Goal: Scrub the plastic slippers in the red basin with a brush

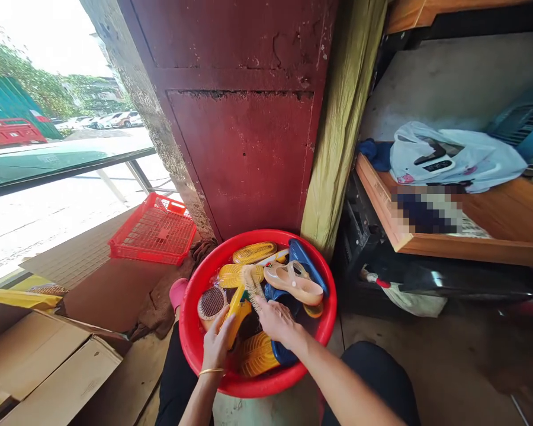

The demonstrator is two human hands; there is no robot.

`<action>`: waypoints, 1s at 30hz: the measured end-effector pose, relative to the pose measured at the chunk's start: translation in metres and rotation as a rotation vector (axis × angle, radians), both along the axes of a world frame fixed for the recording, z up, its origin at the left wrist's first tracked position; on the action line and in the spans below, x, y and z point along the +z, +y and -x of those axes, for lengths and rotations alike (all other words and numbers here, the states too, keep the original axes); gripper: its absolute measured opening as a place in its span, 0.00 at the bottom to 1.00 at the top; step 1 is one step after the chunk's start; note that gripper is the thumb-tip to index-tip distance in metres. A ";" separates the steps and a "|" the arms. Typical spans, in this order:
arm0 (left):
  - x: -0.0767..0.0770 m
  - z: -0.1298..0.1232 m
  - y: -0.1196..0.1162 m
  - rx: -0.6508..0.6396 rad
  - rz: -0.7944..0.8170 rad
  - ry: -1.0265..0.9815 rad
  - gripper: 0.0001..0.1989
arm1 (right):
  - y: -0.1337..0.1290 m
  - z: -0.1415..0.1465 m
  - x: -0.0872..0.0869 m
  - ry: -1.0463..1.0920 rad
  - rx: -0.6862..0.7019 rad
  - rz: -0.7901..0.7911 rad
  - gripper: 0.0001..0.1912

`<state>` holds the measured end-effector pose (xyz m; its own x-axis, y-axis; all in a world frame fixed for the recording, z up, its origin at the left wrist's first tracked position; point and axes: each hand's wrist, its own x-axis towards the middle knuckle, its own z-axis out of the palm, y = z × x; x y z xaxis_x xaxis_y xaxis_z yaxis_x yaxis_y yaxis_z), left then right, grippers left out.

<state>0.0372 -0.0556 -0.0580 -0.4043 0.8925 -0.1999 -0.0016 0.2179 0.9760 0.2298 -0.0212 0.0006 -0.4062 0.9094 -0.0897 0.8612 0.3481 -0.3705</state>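
Bare forearms point(342, 381), two, entering from the lower edge of the head view. Left hand point(215, 342): fingers closed around the yellow handle of a bristle brush point(237, 313); gold bangle point(211, 372) at the wrist. Right hand point(278, 322): fingers extended, tips at the bristles, grip unclear. Red plastic basin point(257, 235), between the knees, contents heaped inside: beige jelly sandal point(293, 283), ribbed yellow plastic pieces point(254, 252), blue plastic piece point(306, 263), round brown mesh-faced piece point(212, 306). No piece of this kind shows outside it. Left of the basin: red plastic crate point(153, 234), cardboard box point(48, 370). Right of the basin: wooden shelf point(377, 207) bearing a white plastic bag point(453, 157).
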 end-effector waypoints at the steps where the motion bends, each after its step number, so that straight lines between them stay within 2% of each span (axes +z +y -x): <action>1: 0.000 0.001 0.002 0.010 0.043 -0.105 0.30 | -0.008 0.001 0.001 0.021 0.033 -0.004 0.27; 4: 0.000 0.005 0.005 0.055 0.080 -0.273 0.24 | -0.035 0.001 0.003 0.047 0.150 -0.019 0.28; 7: 0.002 0.004 0.006 0.025 0.107 -0.293 0.23 | -0.043 0.002 0.004 -0.001 0.145 -0.026 0.29; 9: 0.007 0.000 0.006 -0.002 0.159 -0.350 0.24 | -0.031 0.005 0.004 -0.028 0.064 -0.024 0.30; 13: 0.021 -0.011 0.001 0.017 0.221 -0.573 0.23 | 0.011 0.007 0.007 -0.003 -0.103 0.005 0.30; 16: 0.027 -0.012 -0.001 0.026 0.235 -0.699 0.20 | 0.021 0.009 0.008 0.047 -0.146 0.013 0.30; 18: 0.026 -0.011 0.002 0.056 0.232 -0.788 0.19 | 0.008 0.012 0.008 0.083 -0.062 0.019 0.28; 22: 0.015 -0.011 0.017 0.116 0.218 -0.951 0.17 | -0.047 0.017 0.006 0.064 0.161 0.034 0.28; 25: 0.007 -0.014 0.030 0.165 0.210 -1.033 0.17 | -0.075 0.011 0.011 0.012 0.214 0.073 0.28; 27: 0.004 -0.016 0.035 0.180 0.229 -1.041 0.18 | -0.074 0.002 0.018 -0.024 0.217 0.121 0.26; 30: 0.003 -0.020 0.036 0.226 0.249 -0.987 0.17 | -0.049 -0.009 0.030 0.018 0.211 0.276 0.21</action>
